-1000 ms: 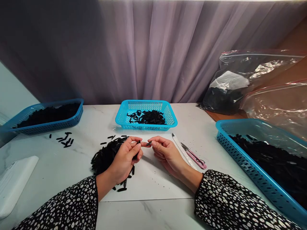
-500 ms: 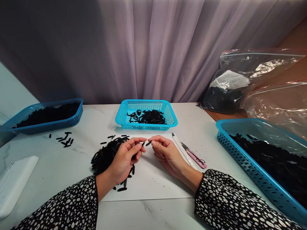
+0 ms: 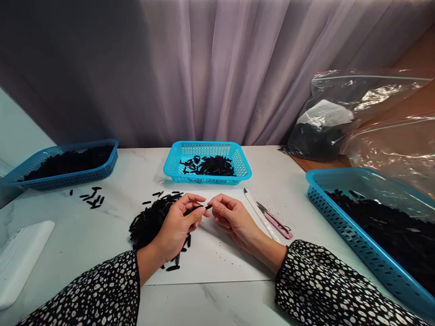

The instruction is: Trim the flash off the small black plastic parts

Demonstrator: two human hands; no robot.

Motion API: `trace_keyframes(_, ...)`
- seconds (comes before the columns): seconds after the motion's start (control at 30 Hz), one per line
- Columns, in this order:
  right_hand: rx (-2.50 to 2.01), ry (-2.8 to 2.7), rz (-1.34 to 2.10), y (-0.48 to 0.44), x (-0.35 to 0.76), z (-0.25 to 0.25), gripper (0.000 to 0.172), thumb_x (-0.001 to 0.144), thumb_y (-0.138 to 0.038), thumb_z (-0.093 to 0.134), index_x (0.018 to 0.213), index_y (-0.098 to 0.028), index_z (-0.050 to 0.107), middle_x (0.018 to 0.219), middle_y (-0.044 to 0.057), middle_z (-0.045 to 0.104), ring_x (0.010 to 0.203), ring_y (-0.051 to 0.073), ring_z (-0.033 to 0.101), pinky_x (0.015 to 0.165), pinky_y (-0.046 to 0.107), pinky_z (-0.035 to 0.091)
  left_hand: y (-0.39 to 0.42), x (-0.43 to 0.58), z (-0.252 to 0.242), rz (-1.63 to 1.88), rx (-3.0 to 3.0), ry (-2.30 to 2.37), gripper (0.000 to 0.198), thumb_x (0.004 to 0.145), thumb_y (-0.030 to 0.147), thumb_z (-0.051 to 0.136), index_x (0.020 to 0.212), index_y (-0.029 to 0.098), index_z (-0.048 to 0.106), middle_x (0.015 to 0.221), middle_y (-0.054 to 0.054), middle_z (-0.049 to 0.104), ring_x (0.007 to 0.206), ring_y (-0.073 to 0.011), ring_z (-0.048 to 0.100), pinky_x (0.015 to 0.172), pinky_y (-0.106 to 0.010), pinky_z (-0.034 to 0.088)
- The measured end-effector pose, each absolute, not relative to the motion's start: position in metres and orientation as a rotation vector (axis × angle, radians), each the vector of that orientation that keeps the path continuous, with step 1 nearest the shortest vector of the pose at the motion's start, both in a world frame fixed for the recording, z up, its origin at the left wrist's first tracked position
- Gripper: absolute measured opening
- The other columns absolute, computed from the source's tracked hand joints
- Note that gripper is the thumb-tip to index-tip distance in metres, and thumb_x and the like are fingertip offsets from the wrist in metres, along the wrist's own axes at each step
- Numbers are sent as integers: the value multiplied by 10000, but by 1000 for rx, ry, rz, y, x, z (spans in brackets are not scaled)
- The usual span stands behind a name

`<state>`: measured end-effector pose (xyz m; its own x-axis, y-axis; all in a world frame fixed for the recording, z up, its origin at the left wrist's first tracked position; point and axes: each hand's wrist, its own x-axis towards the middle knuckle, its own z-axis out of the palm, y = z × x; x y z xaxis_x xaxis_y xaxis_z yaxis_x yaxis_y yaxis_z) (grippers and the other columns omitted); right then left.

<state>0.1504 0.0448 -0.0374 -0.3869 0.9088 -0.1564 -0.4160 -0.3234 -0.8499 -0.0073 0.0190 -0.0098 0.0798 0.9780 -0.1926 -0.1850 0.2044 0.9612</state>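
Note:
Over a white sheet [image 3: 234, 267], my two hands meet with their fingertips close together. My right hand [image 3: 234, 217] pinches a small, slim black piece [image 3: 208, 207] between thumb and forefinger. That piece points at the fingertips of my left hand [image 3: 178, 222], which is closed around one or more similar black pieces partly hidden by its fingers. I cannot tell whether the pieces touch. Under and behind my left hand lies a heap of black pieces [image 3: 147, 226], with several loose ones at its edges.
A bright blue basket [image 3: 173, 160] holding black pieces stands behind the sheet. Blue baskets with black pieces stand left [image 3: 112, 158] and right [image 3: 331, 217]. Pink-handled snips [image 3: 278, 225] and a white craft knife [image 3: 253, 203] lie beside my right hand. Plastic bags [image 3: 319, 131] are at back right.
My fingertips have drawn nearer to each other. The black piece in my right hand now reaches my left fingertips, and the left fingers have shifted around theirs. The baskets and heap look unchanged.

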Motion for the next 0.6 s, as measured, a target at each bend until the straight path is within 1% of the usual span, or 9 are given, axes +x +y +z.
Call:
trace_keyframes(0.1,-810,-929,1843,46,151,-39,408,655,-492,844,702,-163,607,526,-53,509,413,33,218,415,225,91,19,-7,-10,1093,970,1102,225,745,291,767,895,174,646,738,-35,701,523,-71,392,487,-214,245)
trace_keyframes(0.2,-785,-921,1854,46,151,-39,413,656,-508,841,724,-152,642,537,-38,548,402,28,216,410,230,81,19,-7,-11,1082,989,1084,192,765,294,754,859,172,640,743,-38,706,528,-69,396,476,-211,231)
trace_keyframes(0.3,-780,-916,1859,45,151,-38,392,643,-473,860,739,-148,664,541,-34,563,399,27,220,406,232,73,20,-8,-11,1082,996,1086,191,773,300,753,847,171,632,741,-41,706,527,-67,394,474,-209,230)
trace_keyframes(0.5,-763,-866,1874,45,151,-40,407,638,-449,872,642,-159,586,538,-26,583,402,21,214,414,220,90,19,-8,-12,1091,984,1100,216,752,298,771,831,166,620,684,-14,662,516,-60,374,474,-207,227)
trace_keyframes(0.6,-780,-859,1871,46,151,-40,400,629,-437,882,649,-150,604,550,-21,595,404,19,225,412,215,95,20,-8,-12,1094,968,1091,231,746,304,775,846,164,621,672,-3,643,515,-57,378,470,-206,213)
